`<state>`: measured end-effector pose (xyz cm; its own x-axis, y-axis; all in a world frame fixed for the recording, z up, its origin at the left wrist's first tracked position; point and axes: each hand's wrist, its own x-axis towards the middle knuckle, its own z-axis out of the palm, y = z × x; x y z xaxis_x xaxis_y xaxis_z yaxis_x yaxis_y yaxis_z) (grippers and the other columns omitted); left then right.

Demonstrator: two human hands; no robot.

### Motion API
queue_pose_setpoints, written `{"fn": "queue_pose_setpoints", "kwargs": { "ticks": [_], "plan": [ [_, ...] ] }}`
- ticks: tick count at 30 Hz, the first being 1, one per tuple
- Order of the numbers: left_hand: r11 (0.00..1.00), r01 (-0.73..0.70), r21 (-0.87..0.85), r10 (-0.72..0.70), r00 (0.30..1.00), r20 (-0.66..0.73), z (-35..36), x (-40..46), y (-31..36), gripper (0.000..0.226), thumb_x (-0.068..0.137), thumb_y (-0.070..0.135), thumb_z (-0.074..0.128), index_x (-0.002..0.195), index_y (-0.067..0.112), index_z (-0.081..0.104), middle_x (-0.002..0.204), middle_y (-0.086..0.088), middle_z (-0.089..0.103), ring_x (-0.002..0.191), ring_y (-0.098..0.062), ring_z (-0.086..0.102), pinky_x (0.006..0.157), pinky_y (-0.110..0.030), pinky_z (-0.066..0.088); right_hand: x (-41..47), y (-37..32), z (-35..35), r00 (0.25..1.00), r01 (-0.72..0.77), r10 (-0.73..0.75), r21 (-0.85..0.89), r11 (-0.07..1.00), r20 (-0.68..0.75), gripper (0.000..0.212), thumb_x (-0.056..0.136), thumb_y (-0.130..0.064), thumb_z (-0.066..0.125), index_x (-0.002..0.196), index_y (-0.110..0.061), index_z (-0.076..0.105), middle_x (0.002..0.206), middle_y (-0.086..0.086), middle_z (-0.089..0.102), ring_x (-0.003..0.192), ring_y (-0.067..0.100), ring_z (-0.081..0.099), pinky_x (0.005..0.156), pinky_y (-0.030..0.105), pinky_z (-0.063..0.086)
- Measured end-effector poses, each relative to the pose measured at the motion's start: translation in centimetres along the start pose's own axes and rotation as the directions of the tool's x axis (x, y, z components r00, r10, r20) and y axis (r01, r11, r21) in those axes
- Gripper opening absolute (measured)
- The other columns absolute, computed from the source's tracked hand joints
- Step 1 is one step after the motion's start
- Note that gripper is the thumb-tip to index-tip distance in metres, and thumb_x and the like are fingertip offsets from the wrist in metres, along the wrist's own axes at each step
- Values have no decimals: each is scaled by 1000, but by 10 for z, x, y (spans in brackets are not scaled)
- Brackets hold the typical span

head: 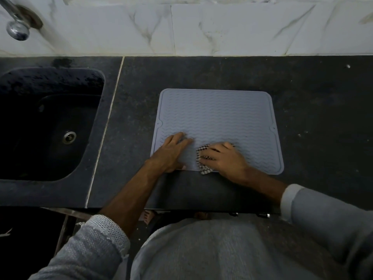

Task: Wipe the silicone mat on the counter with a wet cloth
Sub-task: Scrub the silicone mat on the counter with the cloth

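Where the dark stone counter [302,93] runs to the right of the sink [50,122], the silicone mat [218,118] lies flat, set nearer the front edge than the wall. Mat nearly square, slightly wider than deep; edges run roughly parallel to the counter's front edge, with the far edge tipped down a little toward the right. Corners rounded. Colour grey-blue. Raised rim all round; surface covered in fine wavy ridges running side to side. One small round tab notch at the middle of the left rim, one at the middle of the right rim. No brand, label or writing readable on it.

Left hand [171,152]: palm down on the mat's near-left corner, fingers straight and spread, pressing flat, grasping nothing; thumb at the mat's front edge.

Right hand [224,158]: palm down over the checked cloth [203,158], fingers extended to the left across it, pressing it to the mat near the front edge. Cloth bunched, small black-and-white check, one corner hanging past the mat's front edge onto the counter. Slight blur on this hand.

Chrome tap [17,25] on the marble-look wall tiles [222,27], above the sink.
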<state>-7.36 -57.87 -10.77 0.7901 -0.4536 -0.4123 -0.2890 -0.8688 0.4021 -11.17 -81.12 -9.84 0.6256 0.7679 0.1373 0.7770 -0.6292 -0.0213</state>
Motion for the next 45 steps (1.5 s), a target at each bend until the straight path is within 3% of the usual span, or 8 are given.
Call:
{"fn": "queue_pose_setpoints", "kwargs": {
  "ticks": [4, 8, 13, 23, 27, 30, 38, 45],
  "plan": [
    [1000, 12, 15, -12, 1000, 17, -4, -1, 4, 100, 74, 29, 79, 150, 32, 14, 158, 0, -2, 145, -28, -3, 114, -51, 20, -42, 23, -3, 998, -48, 48, -9, 999, 34, 54, 58, -7, 81, 109, -20, 68, 115, 1, 66, 101, 28, 61, 81, 36, 31],
    [998, 36, 45, -37, 999, 29, -7, 0, 12, 101, 73, 26, 79, 150, 30, 13, 157, 0, -2, 144, -28, -1, 113, -51, 22, -21, 18, -8, 996, -87, 87, 12, 996, 5, 39, 63, -15, 82, 100, -22, 72, 107, -3, 69, 97, 25, 63, 76, 33, 28],
    [997, 63, 47, -64, 997, 32, -6, 3, 15, 105, 70, 27, 81, 149, 32, 12, 157, 2, -2, 144, -29, -2, 111, -53, 23, 20, -9, -7, 999, -35, 36, -44, 998, 15, 33, 80, -23, 45, 97, -26, 73, 106, -6, 69, 94, 21, 64, 75, 32, 33],
    [998, 52, 23, -53, 998, 32, -4, 2, 10, 100, 71, 25, 80, 149, 31, 17, 157, 2, -2, 143, -28, 0, 112, -52, 22, -51, 32, -11, 992, -108, 110, -40, 993, 64, 53, 58, -10, 82, 107, -21, 69, 113, 1, 67, 100, 28, 62, 79, 35, 37],
    [998, 56, 33, -57, 998, 29, -4, 6, 12, 102, 69, 26, 81, 148, 30, 16, 156, 2, -2, 143, -29, 0, 111, -51, 24, -11, 14, -6, 997, -78, 77, -44, 996, -10, 40, 69, -17, 77, 108, -23, 68, 115, -1, 66, 102, 26, 61, 78, 35, 30],
    [997, 71, 30, -72, 997, 33, -3, 7, 11, 103, 68, 27, 81, 148, 31, 15, 156, 4, -2, 143, -29, -2, 111, -52, 23, 17, -4, 1, 998, -62, 63, -39, 997, 16, 36, 71, -23, 77, 106, -28, 69, 114, -6, 67, 101, 22, 62, 77, 31, 39],
    [998, 61, 20, -62, 997, 36, -4, 4, 9, 101, 71, 24, 80, 148, 32, 15, 157, 2, -3, 144, -30, -2, 113, -51, 22, -76, 48, -5, 994, -105, 106, -70, 992, 13, 58, 62, -5, 80, 116, -20, 64, 120, 4, 64, 105, 29, 56, 79, 36, 31],
    [997, 69, 41, -71, 997, 34, -5, 4, 14, 102, 70, 23, 81, 148, 30, 16, 156, 1, -2, 143, -29, 1, 112, -50, 23, -23, 19, -4, 994, -69, 68, -5, 998, -90, 35, 70, -10, 75, 104, -19, 70, 113, 1, 68, 100, 27, 63, 77, 34, 28]
  ]
}}
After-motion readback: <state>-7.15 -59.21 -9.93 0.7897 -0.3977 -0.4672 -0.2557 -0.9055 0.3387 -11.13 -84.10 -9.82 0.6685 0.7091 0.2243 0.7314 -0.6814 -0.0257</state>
